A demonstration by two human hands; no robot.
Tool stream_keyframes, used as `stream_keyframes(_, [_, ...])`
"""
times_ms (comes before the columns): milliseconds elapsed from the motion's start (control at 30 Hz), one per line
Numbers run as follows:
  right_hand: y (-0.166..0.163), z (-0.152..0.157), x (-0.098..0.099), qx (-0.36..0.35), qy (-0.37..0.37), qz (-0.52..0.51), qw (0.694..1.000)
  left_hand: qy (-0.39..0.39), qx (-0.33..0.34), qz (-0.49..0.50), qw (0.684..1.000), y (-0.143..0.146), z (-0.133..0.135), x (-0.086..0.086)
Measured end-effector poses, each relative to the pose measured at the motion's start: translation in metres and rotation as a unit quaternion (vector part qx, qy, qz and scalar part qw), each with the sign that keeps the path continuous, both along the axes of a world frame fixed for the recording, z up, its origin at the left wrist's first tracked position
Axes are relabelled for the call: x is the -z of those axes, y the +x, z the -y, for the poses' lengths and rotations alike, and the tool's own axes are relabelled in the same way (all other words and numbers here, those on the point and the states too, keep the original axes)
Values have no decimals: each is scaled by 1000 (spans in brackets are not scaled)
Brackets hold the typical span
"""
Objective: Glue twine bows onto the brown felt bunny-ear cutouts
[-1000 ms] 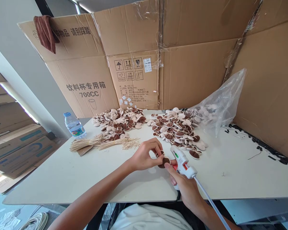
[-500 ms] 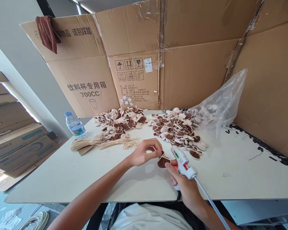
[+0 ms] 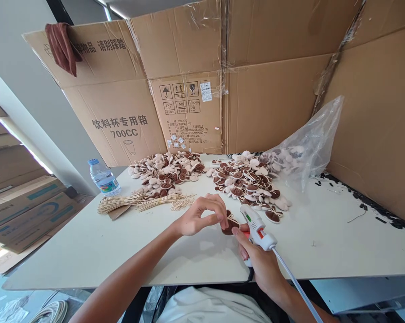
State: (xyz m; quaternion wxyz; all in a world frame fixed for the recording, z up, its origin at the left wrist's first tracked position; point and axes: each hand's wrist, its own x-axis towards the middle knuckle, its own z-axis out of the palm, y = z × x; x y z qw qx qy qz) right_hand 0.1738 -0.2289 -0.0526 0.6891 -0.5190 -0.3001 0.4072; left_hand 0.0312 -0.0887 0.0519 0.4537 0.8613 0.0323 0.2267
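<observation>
Grip: left hand (image 3: 198, 217) pinches brown felt ear piece (image 3: 229, 225), right hand (image 3: 256, 260) clenches white glue gun (image 3: 257, 226); risk: nozzle near fingertips, burn or smeared glue.

small brown felt piece (image 3: 229, 225): my left hand (image 3: 202, 216) hides part of it
white glue gun cord (image 3: 298, 288): runs off the bottom edge

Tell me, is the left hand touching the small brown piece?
Touching. The head view shows the left hand with its fingertips pressed on the brown piece, no gap visible.

Bare table (image 3: 71, 251) left of hands, felt piles (image 3: 249, 181) and cardboard wall (image 3: 269, 98) beyond.
</observation>
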Motion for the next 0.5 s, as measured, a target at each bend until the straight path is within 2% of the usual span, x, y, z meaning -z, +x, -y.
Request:
stream_keyframes(100, [0, 0, 2, 0, -1, 6, 1000, -15, -14, -19, 1000, -3, -2, 0])
stream_keyframes(167, [1, 0, 4, 1, -3, 0, 1000, 13, -27, -38, 999, -6, -2, 0])
stream_keyframes(300, [1, -2, 4, 3, -6, -9, 1000, 142, -51, -54, 987, -7, 0, -4])
stream_keyframes(400, [1, -1, 2, 9, -3, -13, 1000, 257, -68, -37, 963, -7, 1, -5])
stream_keyframes(500, [0, -1, -1, 16, -9, -19, 1000, 324, -77, -28, 943, -7, 0, -6])
